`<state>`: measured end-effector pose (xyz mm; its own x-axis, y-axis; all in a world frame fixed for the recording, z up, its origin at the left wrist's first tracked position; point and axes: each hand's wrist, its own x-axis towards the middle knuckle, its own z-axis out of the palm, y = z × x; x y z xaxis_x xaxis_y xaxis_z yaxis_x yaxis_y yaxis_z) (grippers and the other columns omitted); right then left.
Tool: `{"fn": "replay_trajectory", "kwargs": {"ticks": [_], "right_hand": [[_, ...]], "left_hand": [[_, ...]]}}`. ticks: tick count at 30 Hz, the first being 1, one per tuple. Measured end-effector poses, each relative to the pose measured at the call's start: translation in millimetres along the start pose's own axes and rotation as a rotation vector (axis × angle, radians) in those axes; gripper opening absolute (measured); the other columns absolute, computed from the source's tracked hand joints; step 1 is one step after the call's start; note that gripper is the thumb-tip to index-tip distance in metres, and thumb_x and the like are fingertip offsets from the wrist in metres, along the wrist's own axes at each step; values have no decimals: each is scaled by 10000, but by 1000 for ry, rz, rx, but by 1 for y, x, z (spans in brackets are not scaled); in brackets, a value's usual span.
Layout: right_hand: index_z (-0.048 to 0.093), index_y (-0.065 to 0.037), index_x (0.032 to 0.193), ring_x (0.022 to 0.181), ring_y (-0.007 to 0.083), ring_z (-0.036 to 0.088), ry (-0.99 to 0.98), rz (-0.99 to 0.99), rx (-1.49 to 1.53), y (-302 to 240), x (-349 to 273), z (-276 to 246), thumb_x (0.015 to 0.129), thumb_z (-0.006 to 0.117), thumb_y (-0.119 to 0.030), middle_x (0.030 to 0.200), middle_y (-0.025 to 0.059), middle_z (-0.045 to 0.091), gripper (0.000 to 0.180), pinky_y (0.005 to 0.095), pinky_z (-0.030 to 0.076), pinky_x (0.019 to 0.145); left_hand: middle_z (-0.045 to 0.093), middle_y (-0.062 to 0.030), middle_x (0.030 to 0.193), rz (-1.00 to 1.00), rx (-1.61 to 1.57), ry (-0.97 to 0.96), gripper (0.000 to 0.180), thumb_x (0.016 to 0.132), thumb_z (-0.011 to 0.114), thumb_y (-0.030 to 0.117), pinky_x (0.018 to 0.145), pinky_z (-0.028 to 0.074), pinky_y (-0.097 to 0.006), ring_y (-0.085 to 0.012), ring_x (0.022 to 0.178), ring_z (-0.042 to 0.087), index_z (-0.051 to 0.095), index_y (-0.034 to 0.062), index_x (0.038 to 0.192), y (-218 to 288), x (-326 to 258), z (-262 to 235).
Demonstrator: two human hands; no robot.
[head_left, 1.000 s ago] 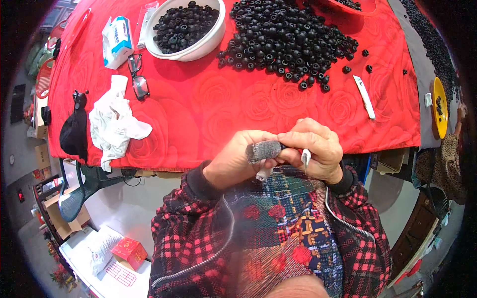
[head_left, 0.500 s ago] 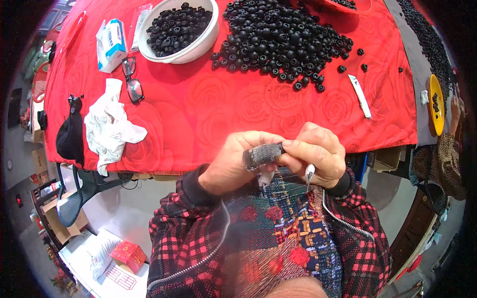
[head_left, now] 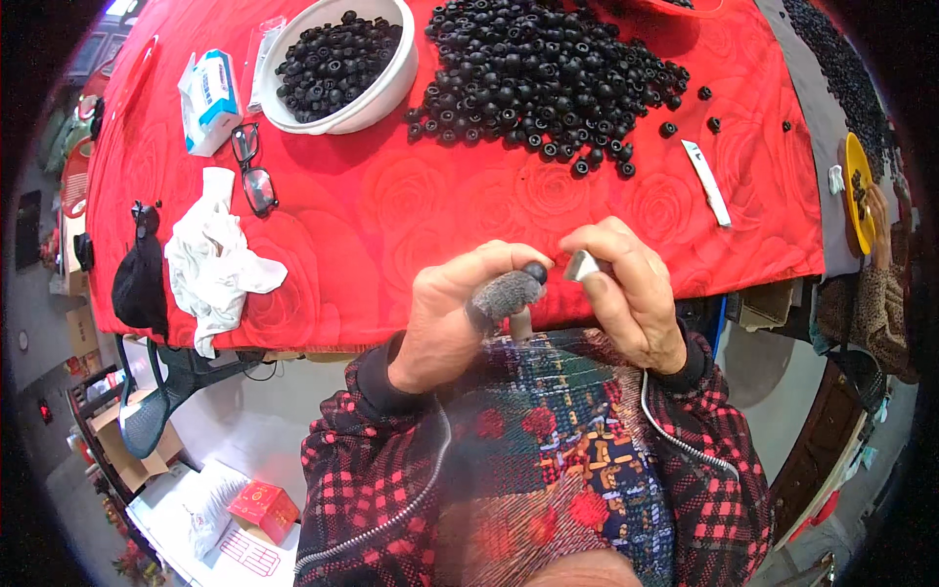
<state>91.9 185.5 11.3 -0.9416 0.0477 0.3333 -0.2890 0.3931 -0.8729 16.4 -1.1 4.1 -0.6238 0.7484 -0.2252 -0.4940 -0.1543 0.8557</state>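
Observation:
My left hand (head_left: 440, 308) is closed and pinches one small round black part (head_left: 534, 272) between thumb and a finger. A grey knitted sleeve (head_left: 504, 298) covers one of its fingers. Just to the right, apart from the black part, my right hand (head_left: 631, 293) is closed on a small white-handled tool (head_left: 583, 265). Its pale end shows between thumb and forefinger; the rest is hidden in the hand. Both hands are over the near edge of the red tablecloth (head_left: 411, 191). Beyond them lies a heap of black round parts (head_left: 538, 83), many with a hole.
A white bowl (head_left: 386, 103) holds more black parts. Left of it are a tissue pack (head_left: 210, 98), eyeglasses (head_left: 254, 171), a white cloth (head_left: 220, 259) and a black pouch (head_left: 140, 284). At right lies a white strip-like object (head_left: 706, 184). Another person's hand (head_left: 878, 225) is by a yellow dish (head_left: 858, 196).
My right hand has drawn away from the black part and turned the white tool upward. The black part now shows at my left fingertips. The other person's hand has moved to the yellow dish.

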Motion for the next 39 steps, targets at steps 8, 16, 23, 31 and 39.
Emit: {"fn": "replay_trajectory", "kwargs": {"ticks": [8,16,23,31,39], "right_hand": [[555,10,1015,702,327,551,-1,51,-125,3,6,4,828,586,-50,797,157,535,198,400,437,608],[561,10,1008,700,328,558,-29,55,-117,6,6,3,831,598,-64,795,159,540,196,399,440,603],[568,13,997,696,325,560,-10,65,-116,8,8,4,842,592,-62,787,156,545,174,395,442,604],[561,41,1034,658,220,503,-19,58,-62,14,5,6,890,568,-89,780,113,515,194,314,402,587],[574,31,1013,675,283,545,-32,42,-101,15,5,4,838,600,-59,784,138,548,199,361,433,588]], "left_hand": [[585,-27,885,-56,-15,13,227,901,576,31,572,478,-214,-79,676,580,600,-24,1120,0,3,1],[612,-29,895,-134,-120,14,239,909,586,74,571,478,-211,-82,679,583,598,-17,1130,-1,5,-1],[620,-35,899,-107,-145,30,247,910,587,83,555,482,-218,-94,662,594,596,-17,1137,-4,7,-1],[627,-48,900,-152,-175,31,256,909,585,81,550,479,-219,-101,649,592,593,-17,1146,-4,7,-2],[634,-57,903,-164,-172,16,262,918,573,96,575,489,-234,-114,679,597,590,-21,1151,-5,7,-5]]}}
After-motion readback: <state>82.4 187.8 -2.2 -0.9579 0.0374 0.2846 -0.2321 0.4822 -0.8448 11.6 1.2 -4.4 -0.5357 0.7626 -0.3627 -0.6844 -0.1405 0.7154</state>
